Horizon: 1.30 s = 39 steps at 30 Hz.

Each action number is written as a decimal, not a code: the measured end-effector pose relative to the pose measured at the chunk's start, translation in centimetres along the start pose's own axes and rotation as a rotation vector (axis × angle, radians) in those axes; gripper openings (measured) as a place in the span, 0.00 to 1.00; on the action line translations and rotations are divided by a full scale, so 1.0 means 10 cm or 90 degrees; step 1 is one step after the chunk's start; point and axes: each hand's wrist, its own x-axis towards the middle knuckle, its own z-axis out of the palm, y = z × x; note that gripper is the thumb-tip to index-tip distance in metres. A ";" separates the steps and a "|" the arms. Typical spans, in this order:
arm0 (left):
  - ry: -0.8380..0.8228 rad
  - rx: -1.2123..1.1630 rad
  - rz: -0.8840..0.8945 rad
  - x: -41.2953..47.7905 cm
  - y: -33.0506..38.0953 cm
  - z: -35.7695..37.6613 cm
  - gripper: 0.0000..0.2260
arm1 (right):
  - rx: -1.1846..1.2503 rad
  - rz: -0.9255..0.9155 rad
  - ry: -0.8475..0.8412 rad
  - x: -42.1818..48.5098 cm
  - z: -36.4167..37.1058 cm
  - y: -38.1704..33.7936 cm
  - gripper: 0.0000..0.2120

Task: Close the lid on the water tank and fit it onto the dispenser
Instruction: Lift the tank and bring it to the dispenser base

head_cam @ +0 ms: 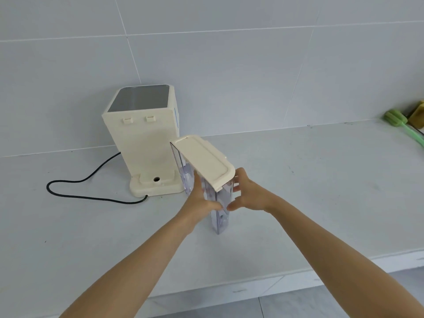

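A clear plastic water tank [220,220] stands upright on the grey counter [298,191], right of the dispenser. A cream lid [203,158] sits flat on its top. My left hand [199,198] presses the tank's left side and my right hand [246,193] presses its right side, so both hold it. The cream dispenser [143,134] stands at the back left with its rear toward me. Its base [156,188] shows a round port [157,179], and two small tabs sit near its top.
A black power cord [91,180] loops on the counter left of the dispenser. A green brush [403,127] and a yellow sponge [418,113] lie at the far right by the tiled wall. The counter's front edge runs below my forearms.
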 end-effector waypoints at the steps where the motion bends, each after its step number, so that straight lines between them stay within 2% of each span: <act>1: -0.002 0.000 0.012 -0.05 -0.02 -0.02 0.49 | 0.002 -0.006 -0.012 -0.02 0.03 -0.01 0.29; 4: 0.012 -0.013 0.065 -0.17 -0.08 -0.06 0.41 | 0.014 -0.018 -0.039 -0.07 0.12 -0.03 0.24; 8: 0.151 -0.075 0.108 -0.30 -0.05 -0.10 0.29 | 0.077 -0.004 -0.063 -0.07 0.21 -0.10 0.19; 13: 0.145 -0.067 0.084 -0.36 -0.14 -0.45 0.32 | 0.075 -0.022 -0.063 -0.01 0.31 -0.25 0.16; 16: 0.141 -0.069 0.071 -0.40 -0.18 -0.72 0.30 | 0.045 -0.036 -0.084 0.05 0.40 -0.39 0.15; 22: 0.086 -0.070 0.073 -0.47 -0.19 -1.23 0.43 | 0.011 -0.052 -0.144 0.16 0.60 -0.65 0.16; 25: 0.065 -0.020 0.043 -0.46 -0.14 -1.41 0.36 | -0.005 -0.050 -0.146 0.24 0.62 -0.71 0.16; 29: 0.065 0.001 0.024 -0.42 -0.10 -1.61 0.29 | 0.006 -0.008 -0.061 0.36 0.47 -0.72 0.17; 31: 0.083 0.008 0.020 -0.39 -0.10 -1.67 0.26 | 0.013 0.029 -0.002 0.43 0.38 -0.71 0.21; 34: 0.146 0.016 0.036 -0.36 -0.11 -1.73 0.17 | 0.042 0.053 0.069 0.54 0.30 -0.70 0.35; 39: 0.237 -0.036 0.037 -0.27 -0.21 -1.75 0.13 | 0.115 0.016 0.081 0.76 0.25 -0.75 0.49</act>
